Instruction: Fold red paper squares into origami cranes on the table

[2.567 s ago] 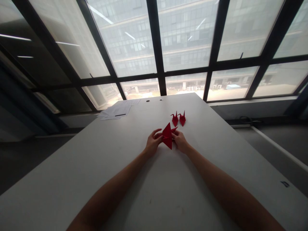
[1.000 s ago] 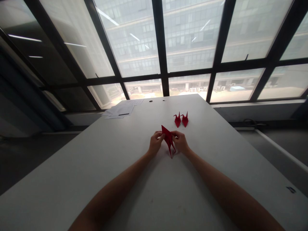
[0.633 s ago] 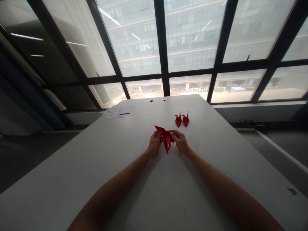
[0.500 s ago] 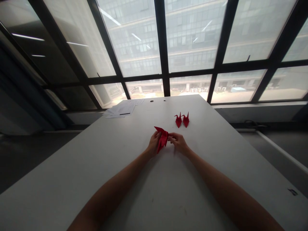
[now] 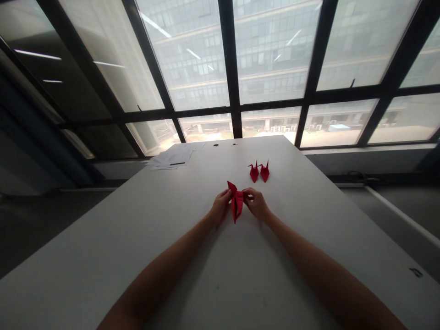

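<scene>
Between my two hands, above the near middle of the white table (image 5: 165, 220), is a piece of folded red origami paper (image 5: 237, 204). One point of it sticks up and away, another hangs down toward me. My left hand (image 5: 221, 205) pinches its left side between thumb and fingers. On the right side, my right hand (image 5: 256, 201) grips a part of the paper with the fingertips. Just beyond my right hand stand two red paper cranes, a left crane (image 5: 254, 173) and a right crane (image 5: 265, 173), side by side.
White paper sheets (image 5: 167, 158) lie at the far left of the table with a dark pen (image 5: 177, 163) on them. A small dark mark (image 5: 415, 272) shows near the right edge. Tall windows with a dark frame (image 5: 235, 107) rise behind the table.
The folded red paper has turned, so its lower point now hangs more straight down toward me. Both hands keep hold of it; the two cranes stay put.
</scene>
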Available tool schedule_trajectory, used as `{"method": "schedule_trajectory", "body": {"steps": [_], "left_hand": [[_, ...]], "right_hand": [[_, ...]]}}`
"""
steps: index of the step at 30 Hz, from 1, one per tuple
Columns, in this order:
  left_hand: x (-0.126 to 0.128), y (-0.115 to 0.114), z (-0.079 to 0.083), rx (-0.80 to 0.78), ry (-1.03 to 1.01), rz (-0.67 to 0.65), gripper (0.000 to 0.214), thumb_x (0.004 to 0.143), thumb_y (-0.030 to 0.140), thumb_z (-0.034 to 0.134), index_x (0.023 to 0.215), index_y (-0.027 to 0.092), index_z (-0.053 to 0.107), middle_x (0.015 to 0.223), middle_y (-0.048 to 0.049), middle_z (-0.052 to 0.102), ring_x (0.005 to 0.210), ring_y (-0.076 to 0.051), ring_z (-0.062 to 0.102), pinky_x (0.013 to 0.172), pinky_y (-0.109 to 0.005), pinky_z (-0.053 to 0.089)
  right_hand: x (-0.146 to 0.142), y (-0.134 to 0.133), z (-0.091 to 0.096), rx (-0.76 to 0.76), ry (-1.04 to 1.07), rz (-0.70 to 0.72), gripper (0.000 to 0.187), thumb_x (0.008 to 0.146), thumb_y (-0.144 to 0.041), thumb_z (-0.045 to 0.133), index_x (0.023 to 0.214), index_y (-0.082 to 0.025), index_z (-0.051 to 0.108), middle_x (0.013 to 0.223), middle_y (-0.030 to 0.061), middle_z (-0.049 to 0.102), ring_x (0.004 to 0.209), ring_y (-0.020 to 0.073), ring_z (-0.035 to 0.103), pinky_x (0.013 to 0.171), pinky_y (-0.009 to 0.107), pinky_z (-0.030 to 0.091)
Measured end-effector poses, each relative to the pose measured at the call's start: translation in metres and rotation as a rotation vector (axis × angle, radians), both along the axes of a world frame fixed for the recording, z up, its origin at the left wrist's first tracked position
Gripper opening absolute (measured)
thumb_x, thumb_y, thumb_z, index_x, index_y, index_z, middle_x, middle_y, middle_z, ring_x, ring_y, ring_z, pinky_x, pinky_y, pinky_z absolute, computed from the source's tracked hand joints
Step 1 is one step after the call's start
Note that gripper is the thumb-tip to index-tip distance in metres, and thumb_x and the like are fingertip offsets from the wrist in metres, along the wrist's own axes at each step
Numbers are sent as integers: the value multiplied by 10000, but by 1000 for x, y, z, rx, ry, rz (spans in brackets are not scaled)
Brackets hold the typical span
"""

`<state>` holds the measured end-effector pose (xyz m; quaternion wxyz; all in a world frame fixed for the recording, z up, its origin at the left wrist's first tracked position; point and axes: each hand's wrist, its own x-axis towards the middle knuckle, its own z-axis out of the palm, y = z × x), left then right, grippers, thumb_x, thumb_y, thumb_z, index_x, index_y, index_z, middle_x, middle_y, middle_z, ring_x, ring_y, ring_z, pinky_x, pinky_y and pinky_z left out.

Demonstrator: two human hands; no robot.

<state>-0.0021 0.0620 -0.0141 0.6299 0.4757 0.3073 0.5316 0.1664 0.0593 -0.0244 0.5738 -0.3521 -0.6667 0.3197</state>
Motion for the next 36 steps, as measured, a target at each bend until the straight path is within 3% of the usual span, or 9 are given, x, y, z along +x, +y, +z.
{"method": "schedule_trajectory", "body": {"steps": [5, 9, 12, 14, 18, 21, 26, 32, 36], "left_hand": [[1, -2, 1, -26, 63, -110, 327, 806, 428, 742, 931, 131, 696, 882, -80, 677, 796, -194, 632, 749, -309, 501], [5, -2, -4, -3, 117, -97, 322, 831, 424, 720, 1000, 153, 676, 905, -58, 676, 774, -168, 630, 734, -290, 506], [8, -1, -7, 77, 183, -23, 344, 843, 462, 703, 986, 156, 640, 894, -46, 670, 758, -162, 634, 743, -310, 525], [9, -1, -8, 131, 218, 49, 341, 829, 462, 718, 922, 153, 606, 855, -34, 661, 747, -156, 634, 746, -311, 532], [7, -2, -8, 170, 228, 156, 370, 804, 431, 750, 986, 178, 550, 856, -18, 659, 747, -149, 640, 697, -275, 529], [8, -3, -7, 207, 244, 211, 431, 813, 437, 733, 1100, 215, 499, 826, 4, 653, 709, -147, 638, 643, -258, 521], [12, -5, -4, 288, 340, 293, 306, 819, 438, 718, 934, 182, 596, 866, -31, 650, 729, -153, 624, 652, -260, 516], [15, -8, -7, 357, 457, 370, 384, 662, 338, 861, 962, 192, 672, 995, -60, 648, 765, -148, 607, 656, -250, 509], [15, -10, -7, 341, 502, 374, 309, 743, 357, 797, 970, 184, 677, 912, -63, 680, 746, -167, 639, 648, -275, 528]], "right_hand": [[4, 3, 0, 82, 2, -178, 164, 795, -253, 657, 955, -225, 686, 1076, 78, 660, 1080, 253, 571, 929, 422, 457], [2, 4, -1, 11, 82, -325, 414, 707, -362, 774, 1065, -209, 632, 1091, 98, 640, 1007, 257, 578, 845, 394, 488], [1, 5, -1, -149, 143, -176, 296, 767, -464, 703, 861, -187, 658, 862, 64, 678, 823, 231, 615, 715, 345, 507], [0, 4, -1, -202, 147, -58, 378, 852, -532, 572, 750, -180, 663, 717, 44, 672, 697, 209, 622, 635, 325, 509], [-3, 0, 2, -246, 157, 55, 361, 794, -520, 648, 823, -169, 726, 742, 43, 721, 661, 194, 644, 603, 302, 510], [-3, -3, 4, -278, 168, 66, 317, 719, -453, 731, 833, -158, 749, 744, 52, 734, 642, 181, 636, 583, 283, 492], [-1, -1, 1, -312, 217, 3, 315, 737, -443, 702, 843, -150, 746, 738, 59, 732, 619, 168, 626, 563, 277, 482], [0, 1, -1, -270, 241, -32, 310, 756, -443, 685, 856, -156, 746, 752, 61, 732, 626, 175, 626, 562, 283, 487], [-1, 1, 0, -209, 222, -55, 269, 760, -415, 690, 835, -163, 747, 775, 69, 737, 674, 197, 644, 624, 310, 509]]}}
